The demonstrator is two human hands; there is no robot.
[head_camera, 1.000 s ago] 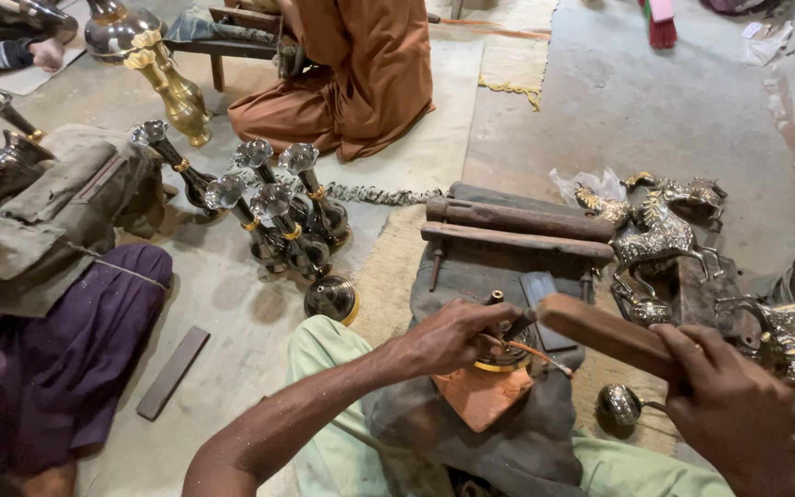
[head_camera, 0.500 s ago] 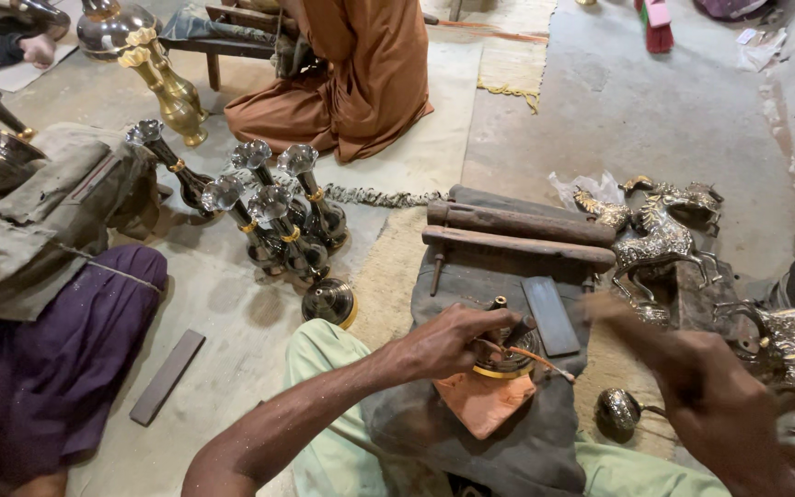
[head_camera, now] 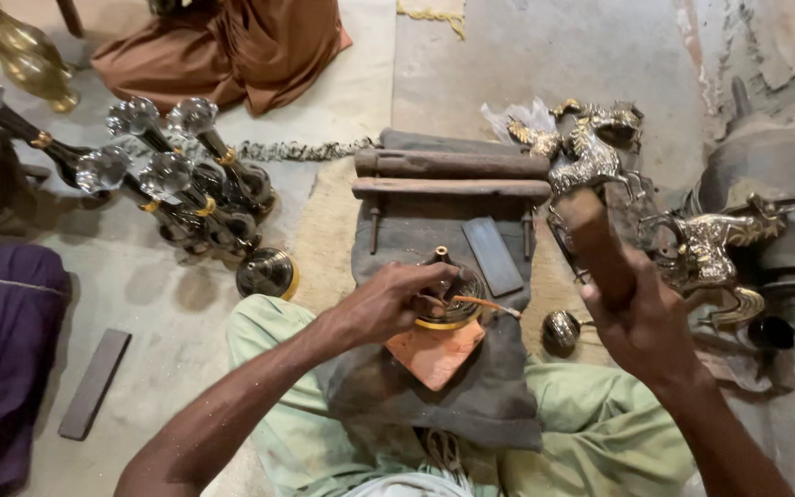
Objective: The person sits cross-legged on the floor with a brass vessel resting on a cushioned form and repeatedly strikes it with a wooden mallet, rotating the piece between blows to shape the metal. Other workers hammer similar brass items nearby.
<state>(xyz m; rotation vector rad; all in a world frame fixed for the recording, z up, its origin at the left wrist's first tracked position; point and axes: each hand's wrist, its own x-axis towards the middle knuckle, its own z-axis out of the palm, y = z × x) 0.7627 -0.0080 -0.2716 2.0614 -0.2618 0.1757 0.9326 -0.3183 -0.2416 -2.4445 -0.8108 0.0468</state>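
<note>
Head view, looking down at a person seated on the floor with a grey cloth (head_camera: 471, 405) over the lap. The left hand (head_camera: 388, 299) is curled, fingers pinching a thin metal chisel (head_camera: 480, 304) against a round brass piece (head_camera: 448, 313) that rests on the cloth above an orange pad (head_camera: 434, 354). The right hand (head_camera: 646, 327) is closed in a fist around a wooden mallet (head_camera: 595, 244), raised above and to the right of the brass piece, well apart from the chisel.

Status, as a judgement: chasing of the brass piece is mid-process; the surface detail is too small to tell how much is worked. 2 finished-looking brass horse figures (head_camera: 591, 152) stand to the right, near a wooden block (head_camera: 453, 166). A cluster of dark stems with faceted glass knobs (head_camera: 167, 175) lies to the left on the floor, beside a flat dark bar (head_camera: 94, 382).
</note>
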